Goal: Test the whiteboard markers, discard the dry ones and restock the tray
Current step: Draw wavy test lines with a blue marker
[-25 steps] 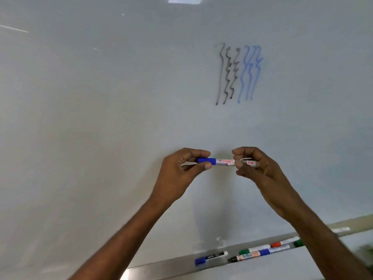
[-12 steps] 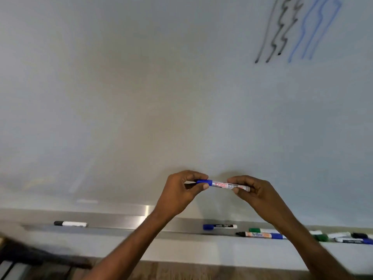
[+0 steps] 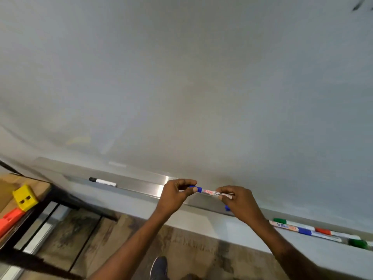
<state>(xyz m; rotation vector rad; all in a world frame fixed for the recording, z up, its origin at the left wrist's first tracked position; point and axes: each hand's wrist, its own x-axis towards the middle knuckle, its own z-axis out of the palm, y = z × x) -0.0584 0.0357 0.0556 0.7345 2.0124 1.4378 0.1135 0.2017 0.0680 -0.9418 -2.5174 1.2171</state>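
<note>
I hold a blue-capped whiteboard marker (image 3: 211, 192) level in front of the metal tray (image 3: 141, 186). My left hand (image 3: 174, 196) pinches its blue cap end. My right hand (image 3: 241, 203) grips the white barrel end. A black-capped marker (image 3: 103, 181) lies alone at the tray's left. Several markers with green, blue and red parts (image 3: 306, 230) lie on the tray at the right. A small blue marker end (image 3: 227, 208) shows under my right hand. The whiteboard (image 3: 181, 87) fills the upper view.
A black-framed table (image 3: 50, 195) stands at the left with a yellow block (image 3: 25, 198) and an orange object (image 3: 10, 219) on it. Wooden floor (image 3: 191, 249) and a dark shoe (image 3: 159, 267) lie below. Dark test scribbles (image 3: 358, 6) touch the top right corner.
The view has tilted down and left, so the scribbles slid to the top right corner and the table came into sight. Both hands still hold the blue marker, now lower, level with the tray.
</note>
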